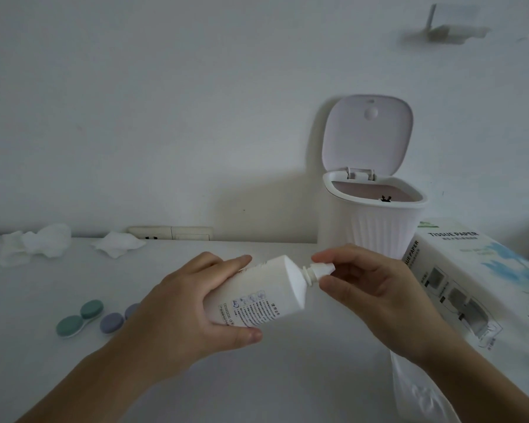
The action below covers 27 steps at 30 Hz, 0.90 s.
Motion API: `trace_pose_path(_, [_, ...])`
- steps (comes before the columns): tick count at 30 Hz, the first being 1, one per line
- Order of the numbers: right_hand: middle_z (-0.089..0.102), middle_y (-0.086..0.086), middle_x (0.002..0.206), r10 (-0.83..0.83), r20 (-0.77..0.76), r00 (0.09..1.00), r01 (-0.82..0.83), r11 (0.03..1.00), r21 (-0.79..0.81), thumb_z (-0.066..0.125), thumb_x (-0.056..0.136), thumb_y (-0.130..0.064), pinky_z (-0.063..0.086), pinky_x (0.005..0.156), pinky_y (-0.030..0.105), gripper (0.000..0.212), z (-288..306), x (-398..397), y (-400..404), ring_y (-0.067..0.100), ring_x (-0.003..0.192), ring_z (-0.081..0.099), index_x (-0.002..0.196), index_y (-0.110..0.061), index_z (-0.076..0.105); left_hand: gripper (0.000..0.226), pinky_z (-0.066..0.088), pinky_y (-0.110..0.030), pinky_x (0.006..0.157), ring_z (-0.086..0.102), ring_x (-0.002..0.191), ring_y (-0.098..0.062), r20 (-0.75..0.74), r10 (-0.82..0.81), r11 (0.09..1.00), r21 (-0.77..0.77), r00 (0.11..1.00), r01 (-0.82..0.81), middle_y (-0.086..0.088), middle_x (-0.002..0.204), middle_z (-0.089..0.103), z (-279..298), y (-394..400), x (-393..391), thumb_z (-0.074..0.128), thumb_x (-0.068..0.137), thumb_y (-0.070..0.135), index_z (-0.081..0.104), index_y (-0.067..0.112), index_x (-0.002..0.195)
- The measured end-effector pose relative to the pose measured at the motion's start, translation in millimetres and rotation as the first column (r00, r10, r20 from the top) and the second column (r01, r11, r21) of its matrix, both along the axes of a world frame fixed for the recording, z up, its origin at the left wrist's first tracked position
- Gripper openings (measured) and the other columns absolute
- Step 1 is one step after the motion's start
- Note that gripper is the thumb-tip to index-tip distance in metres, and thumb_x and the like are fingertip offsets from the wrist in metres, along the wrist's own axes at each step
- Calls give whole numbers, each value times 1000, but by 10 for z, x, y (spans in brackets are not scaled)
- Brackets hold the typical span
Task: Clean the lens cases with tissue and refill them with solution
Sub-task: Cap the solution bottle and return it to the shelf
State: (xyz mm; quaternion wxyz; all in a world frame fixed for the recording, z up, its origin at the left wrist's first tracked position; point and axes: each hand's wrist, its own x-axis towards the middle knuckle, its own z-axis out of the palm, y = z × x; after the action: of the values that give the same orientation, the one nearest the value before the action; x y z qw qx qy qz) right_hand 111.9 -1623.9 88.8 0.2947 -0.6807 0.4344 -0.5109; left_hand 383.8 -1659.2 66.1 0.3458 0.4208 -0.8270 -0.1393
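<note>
Left hand [177,312] grips solution bottle [257,294]; right fingers [327,257] pinch its cap [321,268].

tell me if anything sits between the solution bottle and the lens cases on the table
Only the left hand gripping the white solution bottle overlaps the purple lens case; the green lens case lies unobstructed. Both cases look closed.

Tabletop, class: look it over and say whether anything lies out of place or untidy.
Yes. Two crumpled tissues lie loose at the table's far edge by the wall, not in the bin, whose lid stands open. No spill is visible.
</note>
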Motion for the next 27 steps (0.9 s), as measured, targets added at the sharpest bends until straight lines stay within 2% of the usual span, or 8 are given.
trace_pose_path(8, [67,3,66,-88,-125,988,87,996,-12,66,75,-57,49,57,23,29,8,-14,-1,13,58,59,75,-28,72,78,53,-30,81,59,105,5,29,-1,998,-65,1000,3,31,115,59,25,39,6,78,51,75,53,53,122])
trace_pose_path(12, [54,-2,48,-120,-255,960,122,992,-6,51,81,-74,35,47,13,62,-21,2,3,2,44,45,55,-19,60,78,54,-30,82,59,104,4,90,-42,995,-89,995,50,32,115,57,24,34,11,78,54,76,52,51,123])
trace_pose_path(16, [48,-4,43,-132,-329,935,154,987,42,22,81,-84,36,48,14,86,-12,-20,15,4,40,43,56,-11,60,77,54,-30,80,60,104,5,97,-51,993,-97,994,61,31,114,57,8,17,-6,77,55,78,52,53,123])
trace_pose_path(18, [53,2,52,-98,-240,966,106,994,20,29,84,-77,39,50,17,73,15,-64,7,4,47,46,66,-15,64,77,54,-31,81,60,104,3,79,-48,994,-91,996,55,30,114,58,-3,4,0,77,55,78,52,53,123])
trace_pose_path(21, [63,6,73,105,-5,994,-104,992,77,62,89,-39,50,63,30,29,46,-102,22,18,64,58,108,-18,67,76,54,-33,83,61,106,2,45,-33,996,-78,998,37,28,116,60,-19,-6,4,79,54,75,55,51,122])
trace_pose_path(23, [66,9,78,157,27,987,-159,984,76,67,87,-22,53,67,34,21,20,-91,31,25,68,61,107,-18,67,74,54,-34,82,61,105,2,34,-31,997,-73,999,33,26,115,60,-18,-7,8,80,54,74,56,52,121])
trace_pose_path(25, [71,10,74,88,-75,993,-84,995,51,67,93,-34,55,64,30,11,1,-47,38,22,64,66,93,-24,70,74,54,-34,81,61,104,1,49,-27,996,-79,998,31,26,115,60,-16,-5,20,80,55,74,55,51,121])
trace_pose_path(27, [71,4,64,-8,-264,964,24,998,59,56,88,-57,51,56,21,34,-20,-21,43,14,53,65,81,-26,67,75,54,-34,81,60,103,2,92,-21,994,-101,996,30,28,113,58,-18,-7,23,78,54,74,54,50,122])
